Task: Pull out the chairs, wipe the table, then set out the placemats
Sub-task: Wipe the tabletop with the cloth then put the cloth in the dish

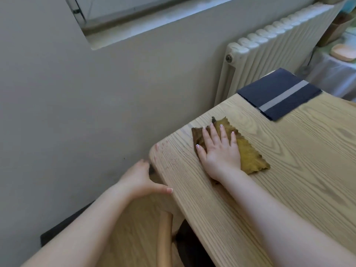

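At the near left we see a wooden chair [134,228] drawn back from the table [289,180], so we judge the first step done at least for this seat — whether other chairs are out we cannot tell. Our left hand [138,180] rests against the table's rounded near-left corner, thumb stretched along the edge and fingers curled toward the underside; it braces there and grasps nothing loose. Just right of it, our right hand [219,149] lies flat with fingers spread, pressing a yellow cleaning cloth [248,153] onto the tabletop near the left edge, not clenched around it. We take the wiping to be under way, with the broad right part of the table probably left to cover. Farther right, at the far edge, folded navy placemats [279,93] with a grey stripe sit in a stack — not yet laid out, so the last step remains.
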